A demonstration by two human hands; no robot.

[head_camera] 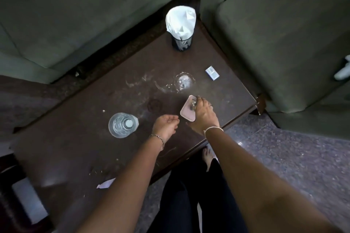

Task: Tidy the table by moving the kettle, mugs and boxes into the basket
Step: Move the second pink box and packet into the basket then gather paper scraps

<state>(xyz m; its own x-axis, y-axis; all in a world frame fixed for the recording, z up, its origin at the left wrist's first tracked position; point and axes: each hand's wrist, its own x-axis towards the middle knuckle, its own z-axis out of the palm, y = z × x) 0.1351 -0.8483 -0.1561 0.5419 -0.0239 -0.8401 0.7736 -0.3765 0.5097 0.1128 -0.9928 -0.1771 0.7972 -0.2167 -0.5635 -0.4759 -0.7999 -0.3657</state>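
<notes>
A shallow pink plastic box (187, 110), possibly only a lid, is gripped by the curled fingers (198, 100) of the right hand (204, 116), seemingly for lifting off the table (75, 138). It sits right of a clear bottle (123, 125). Between them the left hand (166, 126) is held empty, loosely curled. A small blue-and-white box (212, 73) is left farther right of the bottle.

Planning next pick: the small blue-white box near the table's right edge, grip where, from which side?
Pinch the box across its two long edges, from above. It lies flat on the table, so only its top and thin sides show, and nothing crowds it. The right hand is nearer but grips a pink container.
</notes>
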